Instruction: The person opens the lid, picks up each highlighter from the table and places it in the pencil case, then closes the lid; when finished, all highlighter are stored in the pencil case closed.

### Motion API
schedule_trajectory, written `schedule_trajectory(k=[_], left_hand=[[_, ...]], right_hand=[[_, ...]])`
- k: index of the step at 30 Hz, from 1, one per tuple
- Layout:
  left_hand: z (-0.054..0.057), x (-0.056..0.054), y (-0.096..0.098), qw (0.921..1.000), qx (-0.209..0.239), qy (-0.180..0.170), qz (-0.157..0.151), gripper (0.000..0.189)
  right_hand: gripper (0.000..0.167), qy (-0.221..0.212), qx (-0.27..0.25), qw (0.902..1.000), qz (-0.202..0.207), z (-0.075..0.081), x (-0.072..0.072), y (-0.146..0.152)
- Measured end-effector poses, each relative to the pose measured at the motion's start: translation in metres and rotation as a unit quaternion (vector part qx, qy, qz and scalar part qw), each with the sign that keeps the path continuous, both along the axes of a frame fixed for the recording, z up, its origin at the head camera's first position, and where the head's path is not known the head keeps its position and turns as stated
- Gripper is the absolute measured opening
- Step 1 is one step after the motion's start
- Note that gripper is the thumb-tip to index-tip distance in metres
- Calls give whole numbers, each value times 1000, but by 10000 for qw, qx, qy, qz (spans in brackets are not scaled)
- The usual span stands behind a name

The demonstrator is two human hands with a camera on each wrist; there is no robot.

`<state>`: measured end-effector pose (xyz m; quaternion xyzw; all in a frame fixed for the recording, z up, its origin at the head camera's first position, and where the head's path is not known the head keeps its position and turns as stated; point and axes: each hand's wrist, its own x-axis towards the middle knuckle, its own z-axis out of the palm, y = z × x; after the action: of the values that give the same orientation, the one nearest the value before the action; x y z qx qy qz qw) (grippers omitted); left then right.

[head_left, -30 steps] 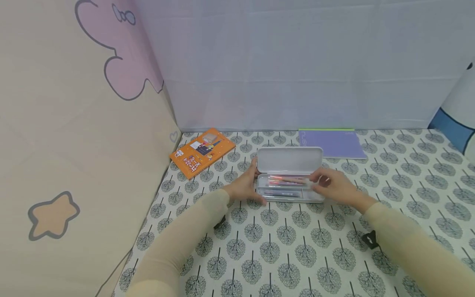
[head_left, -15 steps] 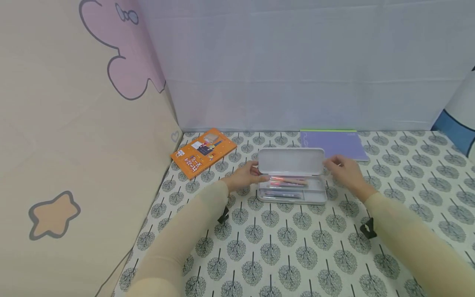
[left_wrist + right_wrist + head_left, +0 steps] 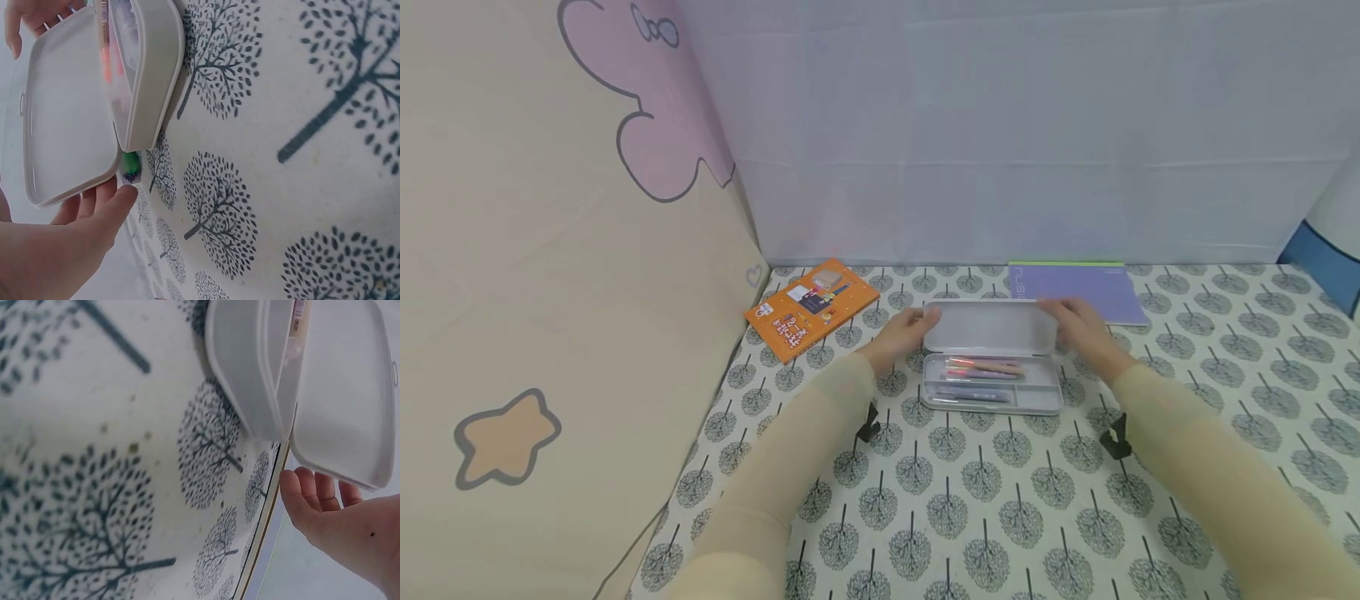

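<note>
A pale grey pencil case lies on the patterned cloth, its lid raised at the back. Several pens lie in its divided tray, leaving the right end bare. My left hand holds the lid's left side, thumb at the front corner. In the left wrist view its fingers reach behind the lid's edge. At the lid's top right corner is my right hand, which holds that side. Behind the lid go its fingers in the right wrist view.
An orange book lies at the back left beside the cloth-covered left wall. A purple notebook with a green edge lies at the back, partly behind the lid and my right hand. A pale curtain hangs behind the table.
My right hand has left the tray and moved up to the lid's right corner. My left hand has slid up from the tray's left end to the lid's left side.
</note>
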<state>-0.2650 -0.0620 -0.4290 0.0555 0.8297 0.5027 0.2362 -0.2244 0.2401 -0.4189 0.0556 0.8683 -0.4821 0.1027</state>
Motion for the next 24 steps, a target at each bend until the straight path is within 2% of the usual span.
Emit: schedule_trajectory(k=[4, 9, 14, 18, 21, 24], left_hand=[[1, -1, 4, 9997, 95, 86, 208, 94], [-1, -2, 6, 9990, 230, 260, 298, 96], [-2, 1, 6, 9975, 394, 526, 267, 84], [-1, 4, 4, 9959, 421, 794, 132, 69], [0, 6, 3, 9939, 361, 1028, -140, 58], [1, 8, 2, 9900, 176, 1289, -544, 50]], right_hand=[[89, 68, -138, 9999, -53, 4, -2, -6], [83, 361, -42, 9993, -46, 5, -1, -10], [76, 685, 7, 9976, 36, 1, 3, -10], [67, 984, 92, 9949, 187, -3, 7, -8], [61, 1195, 219, 9918, 404, -5, 12, -6], [54, 1369, 387, 9877, 649, -5, 16, -5]])
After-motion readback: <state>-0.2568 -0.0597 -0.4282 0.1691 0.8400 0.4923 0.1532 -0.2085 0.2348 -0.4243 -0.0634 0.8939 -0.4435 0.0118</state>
